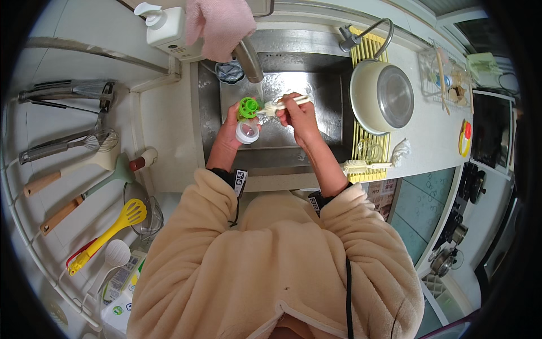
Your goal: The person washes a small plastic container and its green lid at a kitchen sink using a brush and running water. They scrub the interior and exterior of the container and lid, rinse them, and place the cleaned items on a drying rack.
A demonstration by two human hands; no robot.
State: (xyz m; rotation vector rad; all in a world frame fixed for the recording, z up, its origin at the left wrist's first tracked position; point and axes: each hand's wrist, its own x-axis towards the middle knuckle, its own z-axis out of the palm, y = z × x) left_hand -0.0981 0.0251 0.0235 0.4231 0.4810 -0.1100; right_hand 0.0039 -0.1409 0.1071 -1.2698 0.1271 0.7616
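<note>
Over the stainless steel sink point(275, 153), my left hand point(228, 134) holds a green slotted plastic piece point(248, 106) and a clear cap with a white rim point(247, 132). Between the fingers and thumb of my right hand point(300, 116) is the handle of a small white brush point(276, 108). Its bristle end points left and meets the green piece, or lies right beside it. The steel faucet spout point(249, 59) is just above my left hand, and a thin stream of water seems to fall from it.
A yellow slatted rack point(355, 106) at the sink's right bears an upturned pot point(372, 97), a bottle brush point(360, 166) and a clear round item point(369, 150). A pink cloth point(222, 27) drapes over the faucet beside a white pump bottle point(166, 31). Utensils, including a yellow slotted spatula point(114, 231), hang at left.
</note>
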